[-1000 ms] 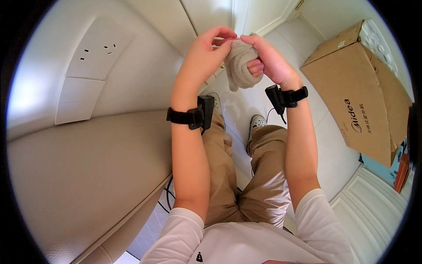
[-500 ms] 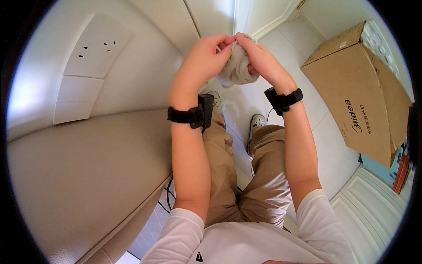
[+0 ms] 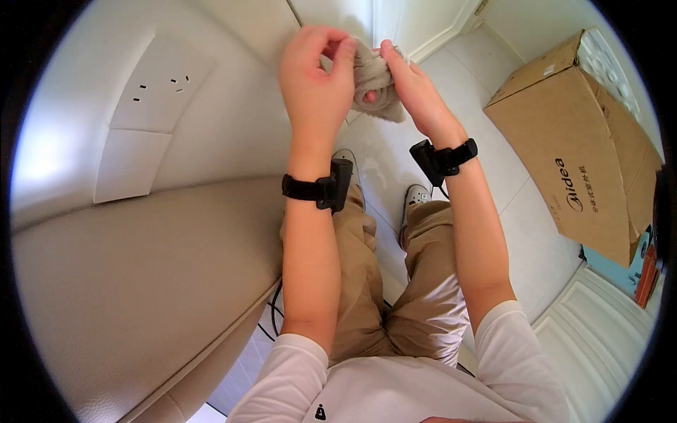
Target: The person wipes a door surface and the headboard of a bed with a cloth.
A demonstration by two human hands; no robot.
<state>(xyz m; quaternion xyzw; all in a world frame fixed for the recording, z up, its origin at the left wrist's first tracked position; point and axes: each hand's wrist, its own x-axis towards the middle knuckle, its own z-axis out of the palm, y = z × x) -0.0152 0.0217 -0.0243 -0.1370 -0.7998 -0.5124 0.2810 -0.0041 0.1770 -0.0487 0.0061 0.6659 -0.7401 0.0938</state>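
A bunched beige cloth (image 3: 370, 76), soft and towel-like, is held up between my two hands over the floor. My left hand (image 3: 319, 79) pinches its left edge between thumb and fingers. On the other side, my right hand (image 3: 422, 95) grips the cloth with the thumb along its upper right. One fingertip shows through the folds near the middle. The rest of the right fingers are hidden by the fabric. Each wrist wears a black strap with a small box.
A brown cardboard box (image 3: 564, 134) stands on the pale tiled floor (image 3: 518, 211) at the right. To the left is a beige padded leather-like seat (image 3: 148, 275), below a wall socket (image 3: 159, 88). A white door panel (image 3: 345, 17) lies beyond the hands. Black cables (image 3: 273, 310) hang beside the seat.
Both hands have risen slightly with the cloth. The left hand has turned and moved left, drawing its edge outward, and the cloth's folds look looser and differently shaped.
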